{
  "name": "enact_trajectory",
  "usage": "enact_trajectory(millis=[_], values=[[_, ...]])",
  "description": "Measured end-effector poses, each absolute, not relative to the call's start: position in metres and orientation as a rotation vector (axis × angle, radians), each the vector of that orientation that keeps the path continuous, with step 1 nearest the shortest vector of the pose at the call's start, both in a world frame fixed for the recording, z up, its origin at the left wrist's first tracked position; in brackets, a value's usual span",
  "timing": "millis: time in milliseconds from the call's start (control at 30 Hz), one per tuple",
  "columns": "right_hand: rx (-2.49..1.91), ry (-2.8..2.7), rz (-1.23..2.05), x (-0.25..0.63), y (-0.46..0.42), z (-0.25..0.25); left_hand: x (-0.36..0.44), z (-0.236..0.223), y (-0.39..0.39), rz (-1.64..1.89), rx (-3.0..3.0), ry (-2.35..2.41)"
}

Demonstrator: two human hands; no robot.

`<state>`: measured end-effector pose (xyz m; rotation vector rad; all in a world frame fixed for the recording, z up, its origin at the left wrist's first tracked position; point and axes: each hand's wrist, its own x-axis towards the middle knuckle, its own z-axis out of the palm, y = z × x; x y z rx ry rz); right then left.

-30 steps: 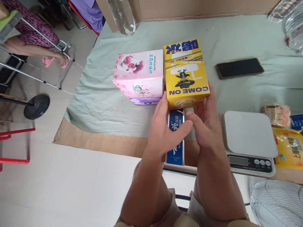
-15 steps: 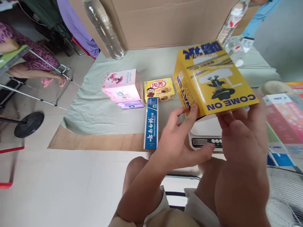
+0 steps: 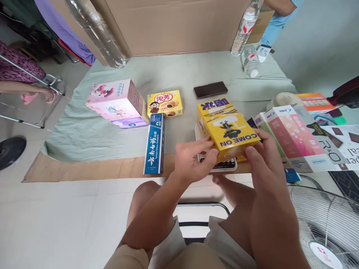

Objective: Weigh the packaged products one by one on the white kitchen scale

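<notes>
A yellow carton (image 3: 228,125) with blue lettering is held between my two hands over a white kitchen scale (image 3: 223,166), which it mostly covers. My left hand (image 3: 196,158) grips the carton's near left corner, thumb in front. At the near right corner, my right hand (image 3: 263,158) has its thumb and fingers closed on it. Whether the carton's underside touches the scale I cannot tell. Left of my left hand lies a blue toothpaste box (image 3: 154,144). Behind that are a yellow puff snack box (image 3: 165,103) and a pink box (image 3: 112,99) over a purple pack (image 3: 130,122).
A dark phone (image 3: 211,89) lies behind the carton. Water bottles (image 3: 245,30) stand and lie at the back right, and a large clear bottle (image 3: 97,33) leans at the back left. Several boxes (image 3: 297,136) crowd the right side, above a fan (image 3: 325,224).
Both hands have lowered the yellow carton towards the scale, tilting it flatter. The phone behind it has come into view. My view has shifted to the right.
</notes>
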<state>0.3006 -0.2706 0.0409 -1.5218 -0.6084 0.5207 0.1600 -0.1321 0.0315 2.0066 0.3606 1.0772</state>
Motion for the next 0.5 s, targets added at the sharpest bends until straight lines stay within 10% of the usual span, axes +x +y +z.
enact_trajectory(millis=[500], values=[[-1.643,-0.474,0.325,0.302,-0.258,0.039,0.177,0.019,-0.105,0.865,1.759,0.839]])
